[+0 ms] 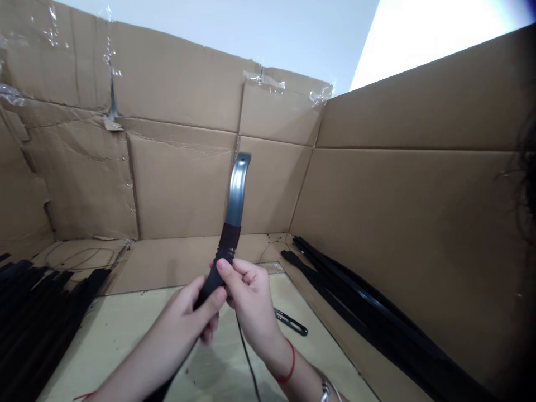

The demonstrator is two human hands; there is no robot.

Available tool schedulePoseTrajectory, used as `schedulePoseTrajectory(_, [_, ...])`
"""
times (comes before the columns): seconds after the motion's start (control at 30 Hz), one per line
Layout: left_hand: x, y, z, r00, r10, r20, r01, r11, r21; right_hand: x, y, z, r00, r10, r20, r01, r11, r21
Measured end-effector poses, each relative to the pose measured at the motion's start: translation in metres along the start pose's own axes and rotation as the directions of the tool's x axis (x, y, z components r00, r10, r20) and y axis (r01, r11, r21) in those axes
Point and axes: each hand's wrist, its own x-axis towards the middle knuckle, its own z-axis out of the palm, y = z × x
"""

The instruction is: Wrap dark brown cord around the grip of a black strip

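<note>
A curved, dark glossy strip (238, 192) with a small hole near its tip rises from between my hands. Round its lower part sits a black sleeve (228, 237), bunched into folds just above my fingers. My left hand (199, 312) is wrapped round the sleeved part from the left, thumb on top. My right hand (245, 293) pinches the sleeve slightly higher up, thumb lying along it. A thin dark cord (248, 352) hangs below my right hand; its upper end is hidden by the fingers.
Cardboard walls (184, 184) enclose the pale work surface (125, 318). Several black strips (37, 312) lie at the left, and long black strips (368, 312) lean along the right wall. A black slotted tool (293, 322), partly hidden, lies behind my right wrist.
</note>
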Motion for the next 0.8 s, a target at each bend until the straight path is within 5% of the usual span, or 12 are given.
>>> schedulePoseTrajectory(0.03, [0.0,0.0,-0.001,0.994,0.08,-0.079,-0.074,0.994,0.081,0.0,0.0,0.0,1.0,-0.002,-0.012,0.002,1.0,0.016])
schedulePoseTrajectory(0.1, [0.0,0.002,-0.003,0.997,0.059,-0.056,-0.054,0.994,0.092,0.001,-0.001,-0.002,0.995,0.05,0.086,-0.055,0.996,0.065])
schedulePoseTrajectory(0.2, [-0.003,0.004,-0.006,0.95,-0.133,0.283,0.171,0.979,-0.114,0.002,-0.001,-0.005,0.976,0.089,0.196,-0.116,0.985,0.128])
schedulePoseTrajectory(0.27, [-0.003,0.002,-0.006,0.993,-0.012,0.117,0.013,1.0,-0.007,0.003,0.002,-0.005,0.994,0.057,0.094,-0.07,0.987,0.144])
schedulePoseTrajectory(0.37, [0.001,-0.002,-0.002,0.973,0.167,-0.161,-0.136,0.973,0.185,0.006,0.006,-0.004,0.999,0.045,0.005,-0.046,0.988,0.148])
schedulePoseTrajectory(0.5, [0.005,-0.007,0.006,0.995,-0.075,0.068,0.085,0.982,-0.169,0.008,0.005,-0.005,0.989,0.07,0.127,-0.086,0.989,0.121])
schedulePoseTrajectory(0.67, [0.004,-0.006,0.001,0.996,0.035,-0.088,-0.037,0.999,-0.02,0.007,-0.001,-0.011,1.0,-0.002,0.01,0.001,0.996,0.084])
schedulePoseTrajectory(0.73, [0.002,-0.005,-0.006,0.981,-0.134,0.14,0.158,0.972,-0.174,0.007,-0.003,-0.012,0.99,0.055,0.133,-0.07,0.992,0.105])
schedulePoseTrajectory(0.8, [0.001,-0.004,-0.01,0.889,-0.203,0.411,0.331,0.904,-0.27,0.007,-0.004,-0.012,0.983,0.054,0.178,-0.072,0.993,0.097])
